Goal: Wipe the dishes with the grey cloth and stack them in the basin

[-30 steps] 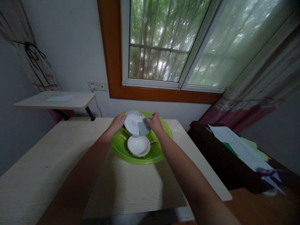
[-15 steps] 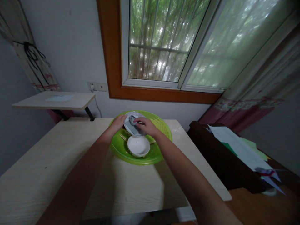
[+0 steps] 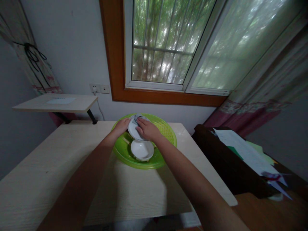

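Cloth (image 3: 137,116) btwn R fingers (image 3: 142,123) & plate (image 3: 133,130); L fingers (image 3: 124,122) holding plate.

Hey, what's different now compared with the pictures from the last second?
The right hand has moved left from the white plate's right side, and the gray cloth under its fingers has gone from the right part to the far edge. The left hand stays at the plate's left rim; the white bowl and green basin haven't moved.
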### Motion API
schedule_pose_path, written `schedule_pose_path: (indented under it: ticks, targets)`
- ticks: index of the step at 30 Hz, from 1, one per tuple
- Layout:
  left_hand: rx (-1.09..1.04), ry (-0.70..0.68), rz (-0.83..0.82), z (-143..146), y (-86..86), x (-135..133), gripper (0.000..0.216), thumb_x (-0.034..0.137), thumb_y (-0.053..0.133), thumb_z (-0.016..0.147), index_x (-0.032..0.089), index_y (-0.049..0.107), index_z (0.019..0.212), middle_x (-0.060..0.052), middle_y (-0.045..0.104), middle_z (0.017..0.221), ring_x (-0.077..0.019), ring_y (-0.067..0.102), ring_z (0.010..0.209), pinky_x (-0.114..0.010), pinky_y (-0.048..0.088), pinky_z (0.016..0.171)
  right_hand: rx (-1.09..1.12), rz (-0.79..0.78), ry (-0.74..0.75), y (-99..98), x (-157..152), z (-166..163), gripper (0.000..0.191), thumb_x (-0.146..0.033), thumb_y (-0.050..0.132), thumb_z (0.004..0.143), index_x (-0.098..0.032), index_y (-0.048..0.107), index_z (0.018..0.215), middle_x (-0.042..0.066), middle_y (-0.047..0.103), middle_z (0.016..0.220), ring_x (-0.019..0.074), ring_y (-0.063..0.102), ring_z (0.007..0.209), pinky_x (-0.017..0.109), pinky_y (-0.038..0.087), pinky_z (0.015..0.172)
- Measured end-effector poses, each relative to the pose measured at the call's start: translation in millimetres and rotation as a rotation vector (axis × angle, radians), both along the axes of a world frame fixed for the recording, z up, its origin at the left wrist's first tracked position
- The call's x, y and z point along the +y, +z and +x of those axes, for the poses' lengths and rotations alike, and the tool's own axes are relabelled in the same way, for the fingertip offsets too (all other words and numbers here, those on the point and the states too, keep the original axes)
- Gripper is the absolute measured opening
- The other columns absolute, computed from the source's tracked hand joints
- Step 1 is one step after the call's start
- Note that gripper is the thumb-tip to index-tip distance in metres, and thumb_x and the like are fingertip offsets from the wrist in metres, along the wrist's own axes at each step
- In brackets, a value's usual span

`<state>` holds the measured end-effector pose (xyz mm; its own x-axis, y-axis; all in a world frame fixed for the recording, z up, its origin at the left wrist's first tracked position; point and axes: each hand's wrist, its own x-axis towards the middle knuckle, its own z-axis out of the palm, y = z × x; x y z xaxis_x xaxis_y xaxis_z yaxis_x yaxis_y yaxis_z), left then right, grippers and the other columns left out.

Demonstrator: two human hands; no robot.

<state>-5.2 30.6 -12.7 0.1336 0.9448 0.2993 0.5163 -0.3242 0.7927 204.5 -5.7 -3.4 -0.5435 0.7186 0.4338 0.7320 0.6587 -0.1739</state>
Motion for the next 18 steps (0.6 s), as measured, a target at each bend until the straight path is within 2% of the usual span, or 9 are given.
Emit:
schedule_pose_path:
  ticks: [3, 5, 8, 10, 13, 16, 18]
  targets:
    - [0.000, 0.079, 0.003, -1.0, 2.3, -1.3, 0.046, 0.046, 0.036, 0.090, 0.016, 0.071, 0.091, -0.011, 0.074, 0.098, -0.0242, 0.064, 0.092, -0.035, 0.049, 0.087, 0.000, 0.028, -0.164, 6.2, -1.0, 0.7, 0.049, -0.041, 0.042, 0.102, -0.011, 0.060, 0.136, 0.018, 0.055, 0.145, 0.0313, 0.049, 0.135, 0.046, 0.036, 0.115]
    - [-0.018, 0.113, 0.017, -2.0, 4.4, -3.2, 0.046, 0.046, 0.035, 0.090, 0.016, 0.070, 0.091, -0.011, 0.074, 0.099, -0.0242, 0.063, 0.093, -0.034, 0.048, 0.088, -0.004, 0.030, -0.251, 12.1, -2.9, -0.1, 0.047, -0.041, 0.038, 0.103, -0.011, 0.069, 0.121, 0.021, 0.066, 0.128, 0.0323, 0.058, 0.122, 0.045, 0.042, 0.107]
    - [-0.035, 0.153, 0.042, -2.9, 8.1, -7.3, 0.045, 0.046, 0.034, 0.090, 0.017, 0.068, 0.087, -0.011, 0.073, 0.096, -0.0241, 0.062, 0.092, -0.034, 0.047, 0.087, -0.046, 0.026, -0.348, 19.7, -7.1, -1.1, 0.056, -0.045, 0.032, 0.104, -0.011, 0.075, 0.100, 0.022, 0.073, 0.102, 0.0308, 0.067, 0.100, 0.041, 0.048, 0.092]
    - [-0.040, 0.185, 0.054, -3.1, 10.2, -9.5, 0.044, 0.046, 0.034, 0.090, 0.017, 0.067, 0.085, -0.011, 0.072, 0.094, -0.0241, 0.061, 0.090, -0.034, 0.047, 0.087, -0.071, 0.019, -0.367, 22.2, -10.1, 0.1, 0.059, -0.048, 0.030, 0.104, -0.013, 0.077, 0.091, 0.021, 0.074, 0.095, 0.0283, 0.069, 0.090, 0.037, 0.049, 0.084]
    - [-0.064, 0.214, 0.068, -3.9, 10.9, -9.3, 0.043, 0.045, 0.034, 0.090, 0.017, 0.065, 0.083, -0.011, 0.071, 0.093, -0.0240, 0.061, 0.089, -0.035, 0.046, 0.086, -0.070, -0.003, -0.270, 22.7, -14.0, 4.5, 0.059, -0.049, 0.031, 0.103, -0.016, 0.076, 0.084, 0.016, 0.075, 0.089, 0.0241, 0.070, 0.082, 0.033, 0.047, 0.078]
    - [-0.086, 0.214, 0.069, -4.9, 8.0, -5.6, 0.041, 0.045, 0.034, 0.090, 0.018, 0.063, 0.079, -0.010, 0.070, 0.089, -0.0233, 0.061, 0.087, -0.035, 0.047, 0.086, -0.044, -0.060, -0.046, 21.3, -16.6, 7.6, 0.056, -0.047, 0.032, 0.104, -0.017, 0.076, 0.083, 0.011, 0.076, 0.086, 0.0206, 0.068, 0.082, 0.030, 0.047, 0.080]
    - [-0.098, 0.195, 0.063, -5.3, 5.2, -2.8, 0.040, 0.045, 0.035, 0.089, 0.018, 0.063, 0.080, -0.009, 0.070, 0.089, -0.0231, 0.061, 0.087, -0.034, 0.047, 0.086, 0.007, -0.120, 0.102, 20.3, -17.7, 6.7, 0.055, -0.045, 0.031, 0.105, -0.017, 0.076, 0.090, 0.009, 0.077, 0.090, 0.0193, 0.068, 0.086, 0.029, 0.047, 0.084]
